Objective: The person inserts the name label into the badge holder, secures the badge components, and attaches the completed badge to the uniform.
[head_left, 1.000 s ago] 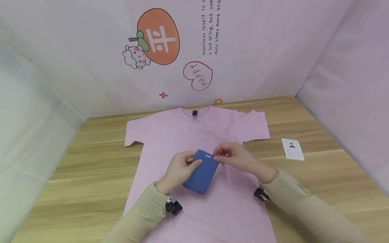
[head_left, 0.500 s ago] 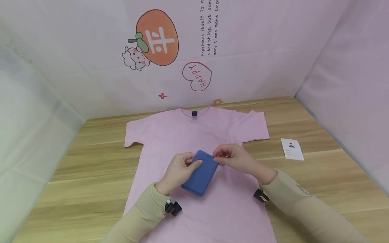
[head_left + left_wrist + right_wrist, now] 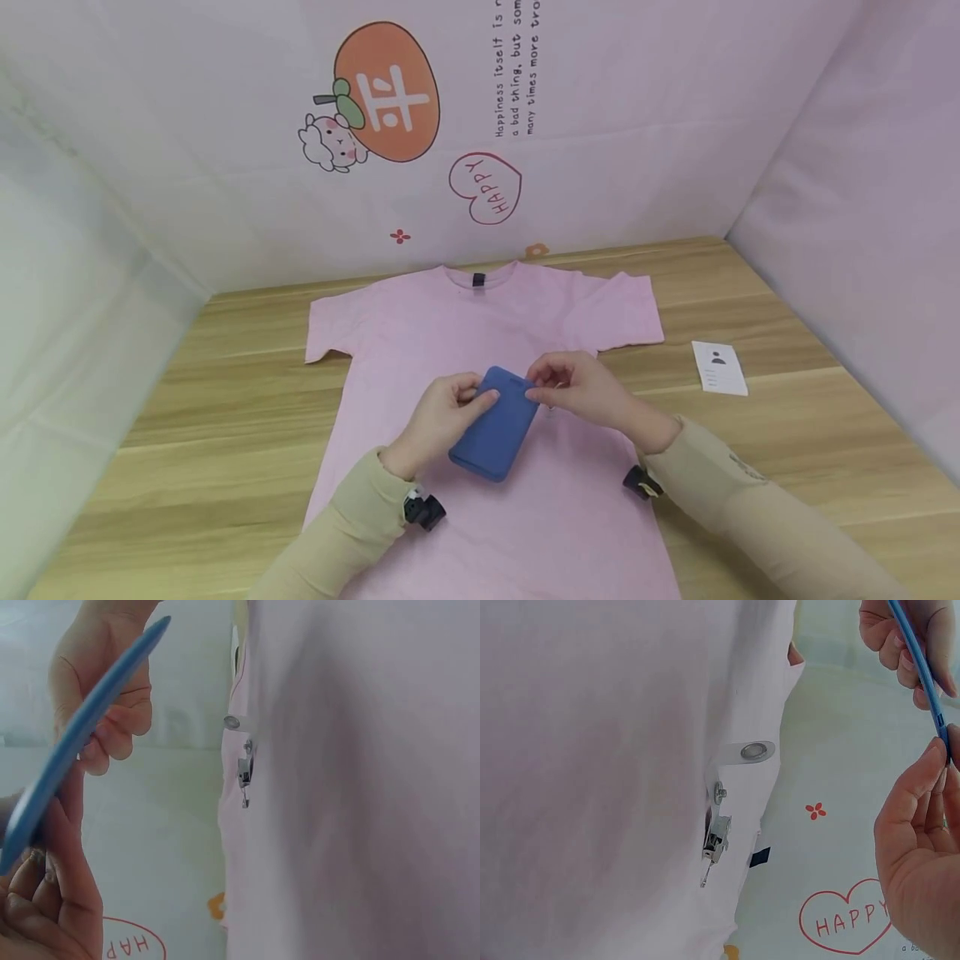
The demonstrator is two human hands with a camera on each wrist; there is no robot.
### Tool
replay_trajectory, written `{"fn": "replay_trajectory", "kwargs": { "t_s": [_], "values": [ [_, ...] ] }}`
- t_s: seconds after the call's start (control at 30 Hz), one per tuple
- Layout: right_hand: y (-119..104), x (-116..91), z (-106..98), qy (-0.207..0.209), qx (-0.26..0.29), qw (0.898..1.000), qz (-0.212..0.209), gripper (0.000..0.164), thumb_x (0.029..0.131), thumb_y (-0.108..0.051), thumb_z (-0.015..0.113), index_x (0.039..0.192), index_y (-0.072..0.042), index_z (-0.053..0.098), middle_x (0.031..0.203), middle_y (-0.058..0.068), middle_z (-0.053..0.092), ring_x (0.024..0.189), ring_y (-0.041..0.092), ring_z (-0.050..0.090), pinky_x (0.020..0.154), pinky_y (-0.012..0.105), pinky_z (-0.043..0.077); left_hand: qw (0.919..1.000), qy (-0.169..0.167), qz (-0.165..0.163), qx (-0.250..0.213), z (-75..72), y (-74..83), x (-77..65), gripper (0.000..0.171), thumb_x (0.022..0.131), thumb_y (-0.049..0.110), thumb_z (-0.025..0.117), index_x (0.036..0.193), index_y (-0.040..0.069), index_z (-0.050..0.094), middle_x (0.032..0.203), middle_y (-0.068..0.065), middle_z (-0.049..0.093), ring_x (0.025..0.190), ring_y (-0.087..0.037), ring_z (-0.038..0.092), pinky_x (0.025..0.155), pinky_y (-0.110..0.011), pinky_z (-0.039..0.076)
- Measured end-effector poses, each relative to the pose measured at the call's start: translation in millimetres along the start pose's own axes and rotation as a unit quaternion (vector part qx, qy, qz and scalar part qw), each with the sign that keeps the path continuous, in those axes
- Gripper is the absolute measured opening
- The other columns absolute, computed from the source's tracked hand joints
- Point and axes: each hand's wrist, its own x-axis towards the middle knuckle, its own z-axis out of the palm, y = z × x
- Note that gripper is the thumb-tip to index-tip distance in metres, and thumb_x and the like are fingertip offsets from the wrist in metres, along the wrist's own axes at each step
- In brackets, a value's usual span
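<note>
A blue badge holder [image 3: 493,433] with a slot near its top edge is held up over a pink T-shirt [image 3: 427,333]. My left hand [image 3: 435,421] pinches its left side, thumb on the front face. At the upper right corner, my right hand [image 3: 585,390] pinches the holder between thumb and fingertips. Both wrist views show the holder edge-on as a thin blue piece. Below the hands, a metal badge clip [image 3: 716,838] with a clear snap strap [image 3: 748,753] lies on the shirt; in the head view the right hand mostly hides it.
A white ID card [image 3: 720,368] with a person icon lies on the wooden table [image 3: 240,400], right of the shirt. Printed pale cloth [image 3: 600,150] walls the table at the back and both sides. Small black cameras [image 3: 425,510] are worn at the wrists.
The holder's tilt shifts slightly: its lower edge dips, then lifts a little, and the light slot darkens. Both hands keep their grip in nearly the same place.
</note>
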Motion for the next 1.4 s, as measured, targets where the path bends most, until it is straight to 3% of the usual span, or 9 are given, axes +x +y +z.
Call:
{"fn": "replay_trajectory", "kwargs": {
  "t_s": [0.3,0.5,0.87,1.0,1.2,1.4],
  "values": [
    [0.3,1.6,-0.7,0.016,-0.014,0.999,0.024,0.006,0.082,0.000,0.069,0.084,0.001,0.064,0.075,0.003,0.058,0.073,0.015,0.052,0.061,0.021,0.047,0.9994,-0.027,0.015,0.012,-5.5,-3.0,-3.2,0.027,0.091,0.005,0.059,0.115,-0.006,0.061,0.098,-0.019,0.071,0.082,-0.019,0.069,0.072,-0.024,0.056],
    [2.9,1.3,0.2,0.009,-0.010,0.999,0.034,0.007,0.082,-0.001,0.069,0.083,0.000,0.062,0.076,0.004,0.057,0.072,0.016,0.052,0.060,0.021,0.047,0.9997,-0.013,0.008,0.020,-3.1,-2.8,-5.2,0.029,0.090,0.004,0.061,0.116,-0.008,0.061,0.098,-0.020,0.071,0.083,-0.024,0.070,0.071,-0.026,0.057],
    [2.7,0.7,0.0,0.002,0.005,0.999,0.044,0.007,0.084,-0.002,0.066,0.086,0.001,0.059,0.077,0.004,0.054,0.066,0.010,0.052,0.057,0.020,0.046,1.0000,0.002,0.004,0.008,-0.9,-4.6,-4.4,0.024,0.089,0.005,0.063,0.109,-0.007,0.064,0.090,-0.018,0.072,0.075,-0.019,0.070,0.064,-0.024,0.056],
    [2.6,0.3,0.5,0.016,-0.007,0.999,0.042,0.006,0.084,-0.001,0.066,0.085,0.000,0.060,0.076,0.004,0.055,0.070,0.014,0.052,0.059,0.020,0.046,0.9999,-0.010,-0.005,0.003,-1.3,-5.5,-4.6,0.027,0.090,0.006,0.062,0.114,-0.007,0.062,0.097,-0.020,0.071,0.082,-0.022,0.070,0.070,-0.025,0.057],
    [2.6,-0.9,1.9,0.063,-0.031,0.997,0.040,0.005,0.083,0.000,0.067,0.084,0.000,0.062,0.075,0.004,0.060,0.074,0.016,0.054,0.065,0.022,0.047,0.9989,-0.047,0.008,0.000,-2.4,-3.5,-6.1,0.033,0.089,0.002,0.061,0.120,-0.009,0.058,0.107,-0.023,0.068,0.095,-0.029,0.068,0.080,-0.028,0.056],
    [2.2,-1.7,1.4,0.076,-0.045,0.996,0.034,0.005,0.082,-0.001,0.067,0.085,0.000,0.063,0.075,0.004,0.061,0.073,0.014,0.055,0.065,0.022,0.048,0.9991,-0.041,0.009,0.001,-3.2,-2.4,-7.6,0.030,0.089,0.002,0.062,0.116,-0.008,0.060,0.102,-0.022,0.070,0.087,-0.027,0.070,0.073,-0.025,0.057]
  ]
}}
